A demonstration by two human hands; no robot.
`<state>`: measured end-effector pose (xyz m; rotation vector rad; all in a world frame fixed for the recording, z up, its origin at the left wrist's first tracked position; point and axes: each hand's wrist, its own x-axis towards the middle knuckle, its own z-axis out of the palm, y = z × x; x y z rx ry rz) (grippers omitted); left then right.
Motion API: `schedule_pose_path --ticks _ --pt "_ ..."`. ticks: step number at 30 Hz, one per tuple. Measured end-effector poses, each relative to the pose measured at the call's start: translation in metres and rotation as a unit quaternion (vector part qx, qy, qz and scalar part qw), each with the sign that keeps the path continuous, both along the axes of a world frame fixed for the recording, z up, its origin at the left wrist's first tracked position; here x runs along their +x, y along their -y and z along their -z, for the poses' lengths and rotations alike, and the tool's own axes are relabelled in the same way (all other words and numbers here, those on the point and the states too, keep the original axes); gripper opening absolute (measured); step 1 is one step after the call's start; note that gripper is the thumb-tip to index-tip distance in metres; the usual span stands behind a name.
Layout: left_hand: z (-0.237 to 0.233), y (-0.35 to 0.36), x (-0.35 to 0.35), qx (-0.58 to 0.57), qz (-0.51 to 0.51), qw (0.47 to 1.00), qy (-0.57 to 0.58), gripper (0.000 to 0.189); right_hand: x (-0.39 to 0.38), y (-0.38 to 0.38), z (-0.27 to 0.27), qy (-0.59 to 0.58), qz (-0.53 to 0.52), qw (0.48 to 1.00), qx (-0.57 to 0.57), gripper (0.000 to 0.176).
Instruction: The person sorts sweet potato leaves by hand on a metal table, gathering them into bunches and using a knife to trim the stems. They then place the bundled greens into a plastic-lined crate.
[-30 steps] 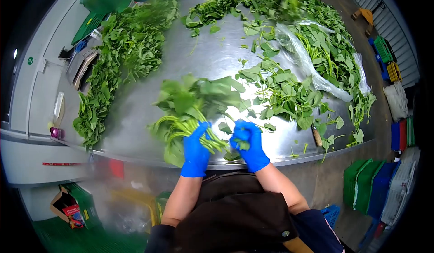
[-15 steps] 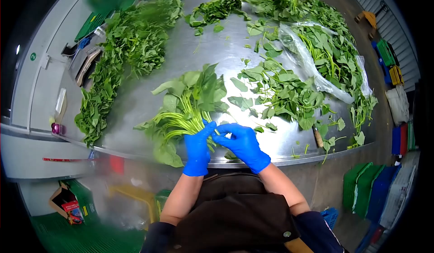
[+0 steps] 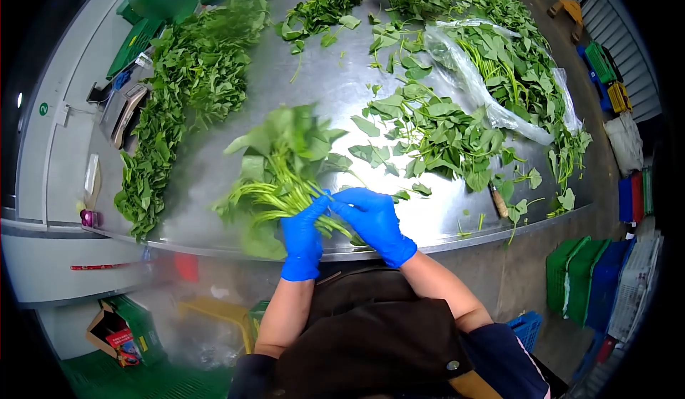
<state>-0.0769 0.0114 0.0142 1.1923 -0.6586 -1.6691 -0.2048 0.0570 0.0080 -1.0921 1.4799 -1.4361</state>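
In a blue glove, my left hand (image 3: pixel 302 238) is wrapped around the stems of a bunch of leafy greens (image 3: pixel 275 185). The leaves fan up and to the left over the steel table, and the stem ends stick out below my fingers to the right. My right hand (image 3: pixel 372 221), also gloved in blue, meets the left thumb at the stems with its fingers pinched together. What lies between those fingertips is hidden. Loose leafy stems (image 3: pixel 446 131) lie in a pile right of my hands. Close to that pile, a knife with a wooden handle (image 3: pixel 499 203) rests near the table edge.
A long row of greens (image 3: pixel 178 92) lines the table's left side. Clear plastic (image 3: pixel 481 92) lies around another heap at right. A small bunch (image 3: pixel 321 10) sits at the far side. Stacked crates (image 3: pixel 589 281) stand on the floor at right; the steel table (image 3: pixel 207 206) ends before my apron.
The view has shifted slightly. The bunch stays in my left hand, its leaves blurred by motion. My right fingers remain at the stems. The other person's hand at the far edge is out of view.
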Motion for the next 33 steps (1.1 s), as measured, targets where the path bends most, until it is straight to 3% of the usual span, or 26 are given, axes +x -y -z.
schedule_pose_path --ticks 4,6,7,12,16,17,18,22,23,26,28,31,33 --pt "0.004 0.011 0.011 0.026 -0.082 0.991 -0.101 0.031 -0.007 -0.002 -0.016 0.159 0.067 0.983 0.068 0.024" --pt "0.005 0.017 0.026 0.039 -0.067 0.988 -0.136 0.032 -0.032 -0.002 0.01 0.235 0.049 0.971 -0.013 0.032" --pt "0.013 0.02 0.034 0.038 -0.06 0.987 -0.146 0.032 -0.044 0.003 0.006 0.262 0.073 0.962 0.036 0.037" --pt "0.007 0.021 0.048 0.082 -0.077 0.973 -0.199 0.037 -0.09 -0.003 0.008 0.226 0.174 0.956 0.066 0.042" --pt "0.013 0.021 0.058 0.081 -0.042 0.977 -0.195 0.035 -0.079 -0.011 0.033 0.122 0.063 0.981 0.136 0.031" --pt "0.011 0.021 0.059 0.073 -0.042 0.979 -0.187 0.033 -0.076 -0.014 0.041 0.037 0.046 0.982 0.18 0.032" --pt "0.006 0.022 0.059 0.066 -0.041 0.981 -0.179 0.032 -0.074 -0.018 0.053 -0.124 0.036 0.974 0.188 0.035" --pt "0.004 0.024 0.063 0.045 -0.032 0.984 -0.171 0.028 -0.06 -0.032 0.09 -0.322 0.043 0.937 0.128 0.036" --pt "-0.003 0.024 0.06 0.061 -0.043 0.989 -0.13 0.029 -0.057 -0.034 0.084 -0.345 0.028 0.929 0.132 0.038" --pt "0.008 0.023 0.065 0.033 -0.036 0.985 -0.165 0.036 -0.051 -0.027 0.08 -0.35 0.019 0.917 0.188 0.04" --pt "0.006 0.022 0.065 0.023 -0.034 0.98 -0.193 0.038 -0.05 -0.021 0.086 -0.391 0.026 0.902 0.18 0.032" --pt "0.004 0.022 0.069 0.012 -0.028 0.976 -0.213 0.036 -0.053 -0.008 0.114 -0.455 -0.064 0.868 0.187 0.023" --pt "-0.001 0.023 0.07 0.015 -0.053 0.971 -0.233 0.033 -0.059 0.0 0.123 -0.447 -0.056 0.867 0.213 0.022"
